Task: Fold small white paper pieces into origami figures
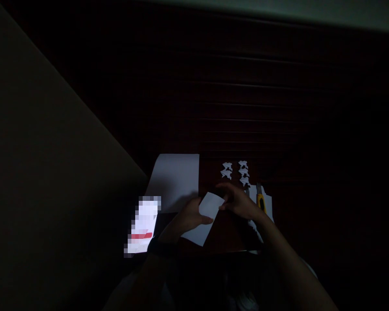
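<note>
A small rectangular sheet of white paper [201,233] is held tilted between my two hands. My left hand [192,214] grips its left side, thumb lying across the top face and the other fingers hidden beneath. At the upper right corner, my right hand [238,202] pinches the paper's edge between thumb and fingers. Just beyond my right hand lie several small folded white paper figures [243,172] in two columns. A yellow utility knife [261,202] rests on white paper pieces [268,206] to the right of that hand.
A larger white sheet [178,175] lies on the dark table at the back left. A bright, pixelated screen [144,224] stands left of my left wrist. A pale wall [45,164] rises on the left. The scene is very dim.
</note>
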`<action>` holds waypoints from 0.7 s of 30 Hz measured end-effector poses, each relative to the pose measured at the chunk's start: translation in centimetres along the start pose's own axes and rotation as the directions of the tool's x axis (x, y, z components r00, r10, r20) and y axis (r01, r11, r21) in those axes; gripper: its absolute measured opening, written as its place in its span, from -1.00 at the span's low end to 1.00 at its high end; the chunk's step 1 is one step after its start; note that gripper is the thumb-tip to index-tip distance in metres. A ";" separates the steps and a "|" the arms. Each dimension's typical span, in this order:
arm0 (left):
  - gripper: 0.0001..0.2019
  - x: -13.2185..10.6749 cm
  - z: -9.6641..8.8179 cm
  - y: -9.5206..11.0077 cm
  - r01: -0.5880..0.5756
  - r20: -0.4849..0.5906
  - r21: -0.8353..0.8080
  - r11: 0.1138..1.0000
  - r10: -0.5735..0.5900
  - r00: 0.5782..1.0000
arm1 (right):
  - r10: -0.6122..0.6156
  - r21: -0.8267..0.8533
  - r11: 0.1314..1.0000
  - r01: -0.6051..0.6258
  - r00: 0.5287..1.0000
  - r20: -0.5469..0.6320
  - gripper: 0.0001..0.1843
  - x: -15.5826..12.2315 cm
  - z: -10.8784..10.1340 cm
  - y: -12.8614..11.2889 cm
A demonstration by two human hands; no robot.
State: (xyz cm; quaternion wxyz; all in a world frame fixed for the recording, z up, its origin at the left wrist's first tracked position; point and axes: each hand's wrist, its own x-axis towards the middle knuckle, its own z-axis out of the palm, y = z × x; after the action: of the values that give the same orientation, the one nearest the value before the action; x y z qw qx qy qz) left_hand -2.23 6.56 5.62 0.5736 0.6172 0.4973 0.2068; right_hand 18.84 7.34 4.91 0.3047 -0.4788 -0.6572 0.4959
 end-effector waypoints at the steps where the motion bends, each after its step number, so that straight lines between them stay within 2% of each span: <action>1: -0.50 0.0 0.0 0.0 0.002 0.008 0.007 1.000 -0.002 1.000 | 0.000 -0.002 1.000 0.000 1.000 0.002 -0.29 0.0 -0.1 0.1; 6: -0.49 -0.1 0.0 -0.1 -0.039 0.033 0.040 0.998 0.038 0.999 | -0.009 0.023 1.000 0.009 1.000 -0.009 -0.39 0.1 -0.6 0.6; 10: -0.51 -0.1 -0.1 0.0 -0.011 0.032 0.073 0.997 0.008 0.999 | -0.030 0.073 0.997 0.032 0.999 -0.027 -0.45 0.1 -1.4 0.6; 15: -0.60 0.0 -0.3 0.3 -0.047 0.040 0.020 0.999 0.047 0.998 | -0.033 0.092 0.995 0.046 0.989 -0.147 -0.49 0.2 -2.3 0.1; 18: -0.63 0.2 -0.3 0.4 -0.038 -0.044 -0.086 0.996 0.035 0.998 | -0.011 0.143 0.989 0.048 0.968 -0.249 -0.49 0.4 -2.0 -0.5; 21: -0.60 0.4 -0.2 0.7 -0.065 -0.150 -0.242 0.968 0.029 0.988 | 0.027 0.201 0.979 0.017 0.976 -0.215 -0.56 0.6 -0.6 -0.8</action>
State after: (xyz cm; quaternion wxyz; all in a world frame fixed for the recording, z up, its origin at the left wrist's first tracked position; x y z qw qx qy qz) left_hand -1.98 7.15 6.14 0.6028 0.5362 0.4936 0.3247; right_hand 18.92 8.12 5.85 0.4203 -0.4982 -0.5652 0.5057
